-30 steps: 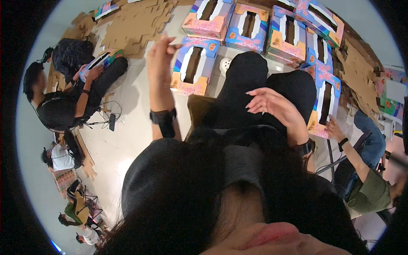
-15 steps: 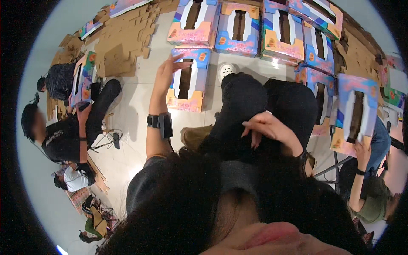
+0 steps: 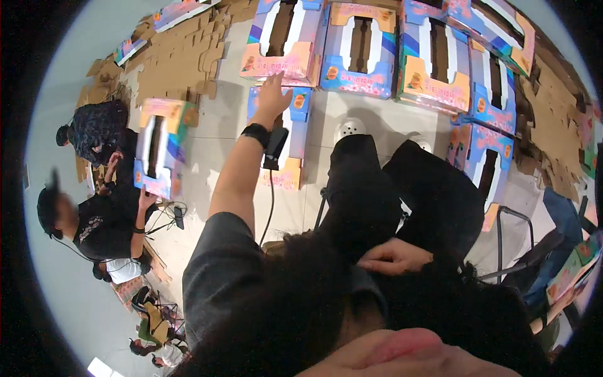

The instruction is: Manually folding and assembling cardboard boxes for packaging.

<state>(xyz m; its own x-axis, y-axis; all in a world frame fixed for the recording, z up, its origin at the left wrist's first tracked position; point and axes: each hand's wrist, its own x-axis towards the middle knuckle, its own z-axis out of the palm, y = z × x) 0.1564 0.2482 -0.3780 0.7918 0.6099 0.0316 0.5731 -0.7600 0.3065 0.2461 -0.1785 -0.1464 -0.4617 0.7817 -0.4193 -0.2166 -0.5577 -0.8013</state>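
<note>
On the pale floor (image 3: 207, 157) ahead of the seated person, the left hand (image 3: 271, 95) has stretched farther forward than half a second ago, past the near carton it touched then. Its fingers, loosely together and gripping nothing, now lie on the near rim of the colourful cardboard box (image 3: 279, 41) in the back row, so the handling seems to have moved to this box. The right hand (image 3: 392, 256) rests on the dark trousers (image 3: 377, 195), fingers loosely curled and holding nothing. Boxes stand edge to edge along the row; a second box (image 3: 290, 141) lies under the forearm. Bare floor opens to the left, short of a co-worker's box (image 3: 157, 147).
</note>
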